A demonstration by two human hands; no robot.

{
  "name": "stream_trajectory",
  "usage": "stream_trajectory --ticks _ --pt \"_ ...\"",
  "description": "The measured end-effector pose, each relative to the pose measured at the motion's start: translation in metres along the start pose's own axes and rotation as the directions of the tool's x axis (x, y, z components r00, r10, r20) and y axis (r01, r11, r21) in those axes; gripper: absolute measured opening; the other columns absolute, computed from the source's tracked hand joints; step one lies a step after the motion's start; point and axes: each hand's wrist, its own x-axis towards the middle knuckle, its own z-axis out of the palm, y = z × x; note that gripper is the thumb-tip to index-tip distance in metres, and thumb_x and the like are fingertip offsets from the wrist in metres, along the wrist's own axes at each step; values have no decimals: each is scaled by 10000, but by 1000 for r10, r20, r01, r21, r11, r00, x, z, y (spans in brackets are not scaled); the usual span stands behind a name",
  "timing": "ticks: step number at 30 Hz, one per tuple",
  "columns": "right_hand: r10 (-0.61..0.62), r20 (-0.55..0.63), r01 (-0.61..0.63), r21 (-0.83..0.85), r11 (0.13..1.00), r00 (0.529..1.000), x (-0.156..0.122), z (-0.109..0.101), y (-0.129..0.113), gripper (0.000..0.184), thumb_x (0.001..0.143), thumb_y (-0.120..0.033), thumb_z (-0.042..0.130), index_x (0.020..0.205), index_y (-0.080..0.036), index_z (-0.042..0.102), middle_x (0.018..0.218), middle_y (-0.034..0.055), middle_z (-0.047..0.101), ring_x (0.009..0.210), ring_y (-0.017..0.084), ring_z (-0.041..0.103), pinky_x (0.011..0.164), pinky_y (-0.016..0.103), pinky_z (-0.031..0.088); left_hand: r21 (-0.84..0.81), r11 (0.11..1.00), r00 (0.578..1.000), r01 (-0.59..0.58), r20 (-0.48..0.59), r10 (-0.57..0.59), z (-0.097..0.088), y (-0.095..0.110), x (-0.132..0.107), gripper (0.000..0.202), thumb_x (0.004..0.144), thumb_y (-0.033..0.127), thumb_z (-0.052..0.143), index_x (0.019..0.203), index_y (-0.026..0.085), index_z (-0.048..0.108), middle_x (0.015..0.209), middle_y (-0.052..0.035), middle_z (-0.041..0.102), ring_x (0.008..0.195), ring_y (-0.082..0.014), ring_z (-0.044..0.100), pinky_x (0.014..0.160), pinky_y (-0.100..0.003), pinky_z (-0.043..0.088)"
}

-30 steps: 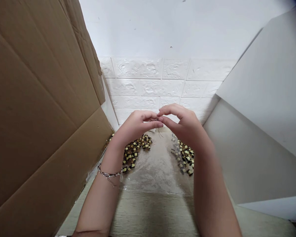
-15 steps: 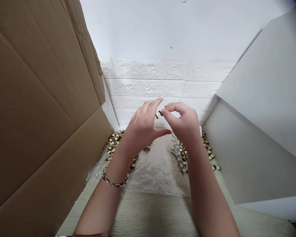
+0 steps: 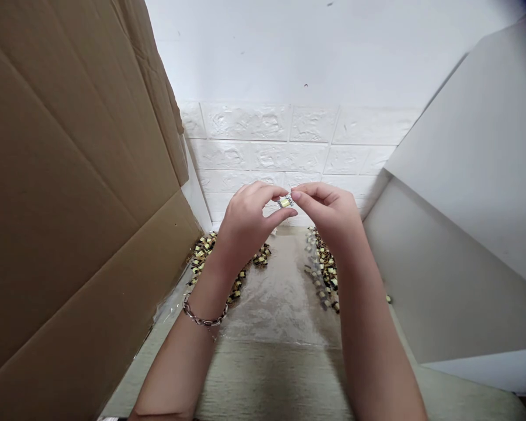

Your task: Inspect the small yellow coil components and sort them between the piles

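A small transformer coil point(image 3: 285, 202) with yellow tape round its middle and dark ends with pins is held up between my hands, in front of the wall. My right hand point(image 3: 328, 210) pinches its right end between thumb and forefinger. My left hand point(image 3: 252, 219) is curled round it from the left, forefinger above and thumb below, both seemingly touching it. Thin wire ends by the fingertips are too fine to make out. Below, similar coils lie in a left pile point(image 3: 204, 248), partly behind my left forearm, and a right pile point(image 3: 326, 269), partly behind my right forearm.
A clear plastic sheet point(image 3: 276, 310) covers part of the pale wooden tabletop point(image 3: 280, 380). Tall cardboard point(image 3: 70, 204) stands at the left, a pale grey panel point(image 3: 456, 280) at the right. A white brick-patterned wall point(image 3: 245, 123) closes off the back.
My left forefinger and thumb have closed in round the coil from a wide spread. The coil has turned slightly in my right fingers, and my right hand has shifted a little rightward.
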Motion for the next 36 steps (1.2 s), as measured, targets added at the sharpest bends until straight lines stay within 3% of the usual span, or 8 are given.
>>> stream_trajectory --ticks 5,10,23,36 --pt "24 25 -26 70 997 999 1 -3 -1 134 715 -280 579 721 -160 639 738 12 650 759 146 591 720 281 460 -23 999 999 -24 -33 23 3 1 -1 208 722 346 580 856 188 567 822 -1 611 804 -128 534 745 -248 388" --pt "4 33 -6 55 998 999 1 -4 0 156 722 -302 581 728 -163 651 746 16 657 772 150 595 730 284 458 59 998 994 -37 -105 43 8 -1 -1 155 764 307 534 859 191 573 814 0 613 799 -130 528 748 -260 377" --pt "-70 -69 54 -204 977 995 -1 -2 2 169 731 -304 550 677 -167 634 738 13 648 758 156 585 724 295 436 269 962 995 -47 -69 68 9 -6 -3 223 804 349 464 923 186 561 880 -30 613 851 -171 520 775 -312 348" --pt "-166 -31 149 -302 942 986 -4 -1 -6 141 746 -259 525 665 -181 610 742 9 628 762 143 570 734 280 428 266 963 995 -34 -79 57 10 -9 -3 232 813 362 445 912 192 568 864 -34 612 836 -170 516 769 -316 342"
